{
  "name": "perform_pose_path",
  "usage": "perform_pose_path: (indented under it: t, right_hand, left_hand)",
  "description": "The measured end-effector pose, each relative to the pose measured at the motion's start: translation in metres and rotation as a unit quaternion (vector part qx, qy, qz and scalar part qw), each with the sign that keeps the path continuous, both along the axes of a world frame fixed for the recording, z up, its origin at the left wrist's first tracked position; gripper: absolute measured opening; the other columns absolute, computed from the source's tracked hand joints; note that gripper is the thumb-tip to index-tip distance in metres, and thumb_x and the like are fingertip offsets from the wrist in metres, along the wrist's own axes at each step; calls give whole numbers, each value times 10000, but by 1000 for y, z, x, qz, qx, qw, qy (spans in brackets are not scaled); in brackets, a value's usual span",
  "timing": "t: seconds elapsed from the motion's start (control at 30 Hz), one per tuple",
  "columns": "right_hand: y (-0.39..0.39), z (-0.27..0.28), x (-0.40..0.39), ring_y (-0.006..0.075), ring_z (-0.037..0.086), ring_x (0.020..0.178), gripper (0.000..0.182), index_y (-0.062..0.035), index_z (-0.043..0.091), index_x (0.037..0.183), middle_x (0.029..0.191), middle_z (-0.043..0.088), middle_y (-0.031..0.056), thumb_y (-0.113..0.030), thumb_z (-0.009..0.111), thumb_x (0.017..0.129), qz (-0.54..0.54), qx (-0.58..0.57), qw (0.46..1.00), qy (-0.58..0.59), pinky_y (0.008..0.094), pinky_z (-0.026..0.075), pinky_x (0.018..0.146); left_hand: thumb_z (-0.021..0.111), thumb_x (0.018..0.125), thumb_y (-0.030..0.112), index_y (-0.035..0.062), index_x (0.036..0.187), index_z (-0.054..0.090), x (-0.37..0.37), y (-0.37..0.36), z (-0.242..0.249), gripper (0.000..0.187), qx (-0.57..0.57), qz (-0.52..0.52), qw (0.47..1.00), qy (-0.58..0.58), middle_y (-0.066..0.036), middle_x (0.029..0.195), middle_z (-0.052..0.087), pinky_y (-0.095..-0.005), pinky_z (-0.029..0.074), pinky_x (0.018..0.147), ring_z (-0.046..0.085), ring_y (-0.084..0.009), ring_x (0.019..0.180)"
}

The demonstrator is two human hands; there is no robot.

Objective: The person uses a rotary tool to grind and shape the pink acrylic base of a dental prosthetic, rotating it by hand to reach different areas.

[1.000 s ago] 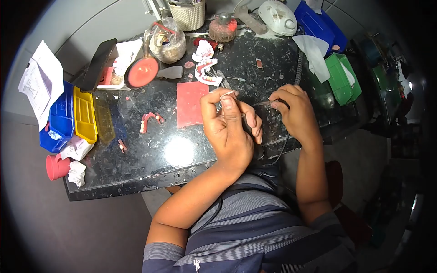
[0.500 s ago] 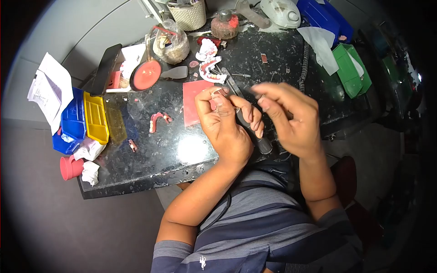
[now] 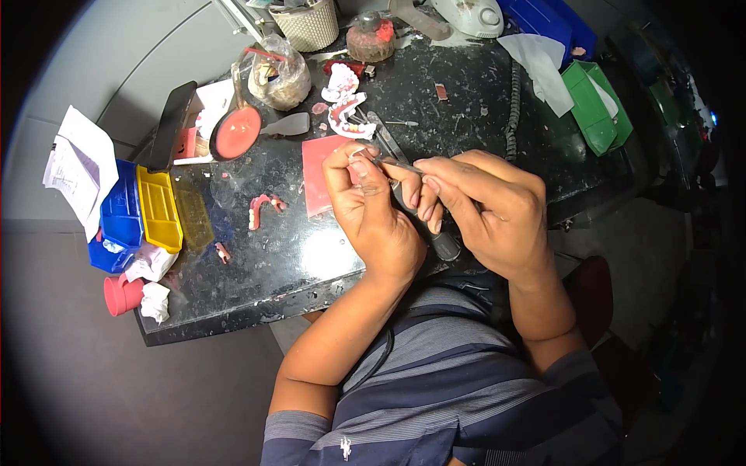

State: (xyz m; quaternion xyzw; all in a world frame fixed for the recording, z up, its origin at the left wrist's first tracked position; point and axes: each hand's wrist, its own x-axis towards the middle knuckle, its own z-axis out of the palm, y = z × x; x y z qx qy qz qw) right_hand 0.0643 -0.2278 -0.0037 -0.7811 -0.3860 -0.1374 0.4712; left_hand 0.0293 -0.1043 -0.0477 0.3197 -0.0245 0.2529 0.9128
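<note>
My left hand (image 3: 382,213) is closed, pinching a small pale piece (image 3: 357,154) between thumb and forefinger; most of it is hidden by the fingers. My right hand (image 3: 497,206) grips a thin metal carving tool (image 3: 399,164), and its tip meets the small piece. Beneath the hands lies a dark handpiece (image 3: 444,246) on the bench. A pink wax sheet (image 3: 317,180) is just left of my left hand. Behind it, a white plaster dental model (image 3: 340,120) carries pink wax and teeth, with another white model (image 3: 342,81) beyond.
A pink denture piece (image 3: 265,208) and a smaller pink fragment (image 3: 223,252) lie on the black bench (image 3: 256,291). To the left are a round pan of pink wax (image 3: 238,132), a yellow tray (image 3: 161,210) and a red cup (image 3: 123,294). A green box (image 3: 594,116) stands back right.
My right hand has moved slightly left, bringing the metal tool against the small piece in my left hand. The whole view has shifted a little.
</note>
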Motion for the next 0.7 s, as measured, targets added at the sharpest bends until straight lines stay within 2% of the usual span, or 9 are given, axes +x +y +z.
perform_pose_path:
  t: [0.7]
  right_hand:
    - [4, -4, -5, 258, 690, 700, 186, 52, 715, 1064, 841, 690, 144, 56, 684, 881, -14, 22, 1000, 9, 334, 541, 604]
  left_hand:
    - [402, 1129, 289, 103, 1168, 389, 0, 0, 2, 190, -3, -1, 1000, 17, -94, 631, 462, -277, 405, 386, 443, -158, 463]
